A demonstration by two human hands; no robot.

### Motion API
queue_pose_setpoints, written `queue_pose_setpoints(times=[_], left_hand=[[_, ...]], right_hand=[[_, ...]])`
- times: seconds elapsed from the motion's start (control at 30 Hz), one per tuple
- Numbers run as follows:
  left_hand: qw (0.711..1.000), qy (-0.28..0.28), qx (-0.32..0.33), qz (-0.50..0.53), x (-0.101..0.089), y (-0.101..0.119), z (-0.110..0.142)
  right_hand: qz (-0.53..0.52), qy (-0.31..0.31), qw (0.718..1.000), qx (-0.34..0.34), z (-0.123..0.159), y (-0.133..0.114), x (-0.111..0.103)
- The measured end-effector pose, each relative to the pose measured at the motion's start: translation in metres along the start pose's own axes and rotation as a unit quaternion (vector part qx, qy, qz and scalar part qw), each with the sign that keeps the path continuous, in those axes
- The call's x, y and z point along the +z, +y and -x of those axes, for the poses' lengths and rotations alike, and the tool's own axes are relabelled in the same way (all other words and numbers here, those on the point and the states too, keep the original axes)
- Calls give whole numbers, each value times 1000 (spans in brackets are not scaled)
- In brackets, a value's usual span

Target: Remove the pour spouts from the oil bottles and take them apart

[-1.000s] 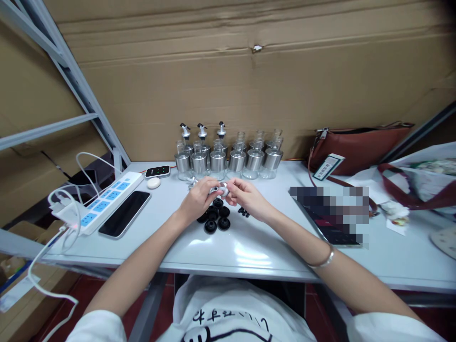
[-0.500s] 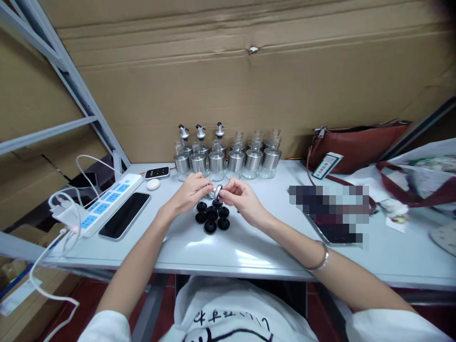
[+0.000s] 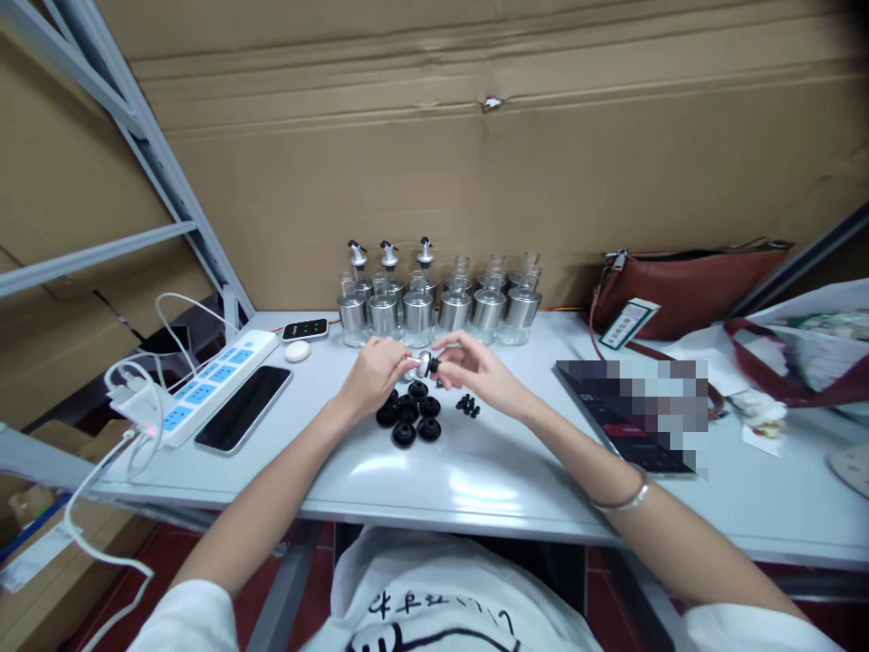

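My left hand (image 3: 377,376) is closed on a silver pourer spout (image 3: 424,364), pinched between thumb and fingers above the table. At the spout's right end sits a black ribbed stopper (image 3: 434,366), gripped by the thumb and fingers of my right hand (image 3: 481,373). Just below my hands lie several round black stoppers (image 3: 405,409) in a cluster. To their right is a small heap of tiny black pieces (image 3: 468,405). Behind stand rows of glass bottles (image 3: 418,312) with steel sleeves; pourers (image 3: 389,256) top three in the back row.
On the left are a white power strip (image 3: 210,380) with cables, a black phone (image 3: 244,409), a small device (image 3: 305,330) and a white round object (image 3: 297,351). A partly blurred tablet (image 3: 611,421) and a brown bag (image 3: 692,285) lie right. Cardboard (image 3: 407,163) walls the back.
The black stopper now shows at the spout's right end, in my right fingers. Both hands have shifted slightly right in view, and the tiny black pieces have come into sight.
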State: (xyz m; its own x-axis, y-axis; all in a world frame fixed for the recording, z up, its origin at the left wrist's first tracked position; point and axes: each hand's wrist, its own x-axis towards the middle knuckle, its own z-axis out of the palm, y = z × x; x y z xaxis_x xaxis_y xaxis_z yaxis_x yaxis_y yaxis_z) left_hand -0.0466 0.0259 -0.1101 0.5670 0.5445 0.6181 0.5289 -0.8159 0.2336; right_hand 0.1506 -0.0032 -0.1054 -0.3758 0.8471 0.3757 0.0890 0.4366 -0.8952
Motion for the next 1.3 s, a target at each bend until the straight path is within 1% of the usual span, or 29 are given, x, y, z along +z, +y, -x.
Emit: queue_pose_setpoints(times=[0.07, 0.1, 0.2, 0.27, 0.33, 0.37, 0.43, 0.57, 0.67, 0.77, 0.83, 0.87, 0.9, 0.97, 1.0, 1.03, 1.07, 1.13, 1.3], left_hand=[[998, 20, 41, -44, 3, 1, 1], [996, 28, 56, -62, 3, 0, 2], [989, 40, 90, -112, 1, -2, 1], [982, 50, 114, -141, -1, -4, 1], [976, 58, 132, -163, -2, -5, 1], [974, 61, 137, -169, -3, -4, 1], [972, 60, 142, -175, -3, -3, 1], [978, 33, 132, -156, -4, 0, -1], [991, 1, 88, -103, -7, 2, -2], [998, -33, 40, -39, -10, 1, -4], [999, -51, 11, -10, -12, -1, -5], [998, -58, -3, 2, -12, -2, -5], [998, -65, -19, 14, -13, -3, -6], [994, -79, -55, 44, -14, -6, -6], [992, -85, -75, 62, -14, -8, -6], [988, -89, -94, 80, -14, -10, -6], [985, -93, -110, 94, -13, -12, -6], [980, -96, -129, 114, -12, -15, -6], [976, -86, -141, 142, -8, -19, -6]], right_hand=[[-139, -27, 985, 95, -2, 0, 1], [-187, -25, 974, 127, -2, 0, 2], [-290, 11, 937, 192, -3, -3, 7], [-329, 6, 914, 236, -4, -4, 10], [-349, -10, 899, 265, -3, -5, 12], [-354, -14, 895, 270, -3, -5, 13], [-356, 1, 896, 264, -2, -6, 15], [-317, 53, 918, 233, -1, -7, 20], [-255, 65, 947, 184, -1, -4, 21], [-145, 61, 983, 95, 0, -2, 20], [-13, 65, 998, 22, 1, -1, 18], [69, 64, 995, -24, 2, -1, 17], [152, 60, 984, -75, 2, -1, 15], [291, 33, 940, -177, 1, -1, 13], [339, 17, 916, -216, 0, -1, 11], [373, 1, 896, -241, 0, 0, 10], [396, -11, 882, -253, -1, 0, 9], [418, -23, 871, -256, -3, 2, 6], [387, -25, 888, -245, -4, 6, 3]])
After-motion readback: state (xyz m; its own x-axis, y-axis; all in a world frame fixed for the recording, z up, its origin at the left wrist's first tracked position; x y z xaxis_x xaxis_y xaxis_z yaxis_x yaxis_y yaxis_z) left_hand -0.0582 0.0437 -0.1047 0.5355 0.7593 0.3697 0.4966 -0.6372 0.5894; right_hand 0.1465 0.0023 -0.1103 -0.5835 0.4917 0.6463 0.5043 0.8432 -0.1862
